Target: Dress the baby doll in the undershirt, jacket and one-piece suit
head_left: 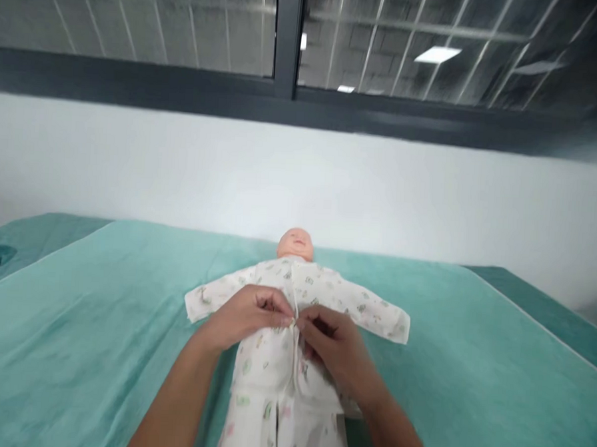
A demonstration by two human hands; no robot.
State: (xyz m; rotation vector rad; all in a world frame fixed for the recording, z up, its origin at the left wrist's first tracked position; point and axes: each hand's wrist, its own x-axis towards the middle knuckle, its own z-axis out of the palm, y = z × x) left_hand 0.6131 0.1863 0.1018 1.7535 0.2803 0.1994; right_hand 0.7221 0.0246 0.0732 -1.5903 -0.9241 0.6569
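Note:
A baby doll (296, 243) lies on its back, dressed in a white printed shirt (266, 358) with long sleeves spread to both sides. Below the shirt's hem are white printed pants (252, 424). Over the middle of the chest, my left hand (256, 311) pinches the left edge of the shirt's front opening. Facing it, my right hand (330, 338) pinches the other edge, its fingertips almost touching those of the left. A small fastening seems to sit between the fingertips, too small to make out. Beneath the fingers, the front opening runs down toward the hem.
A green towel-like sheet (99, 293) covers the surface under the doll, with darker green fabric (549, 310) at the sides. Behind stands a white wall (206, 172), and above it a dark-framed window (285, 96) with bars outside.

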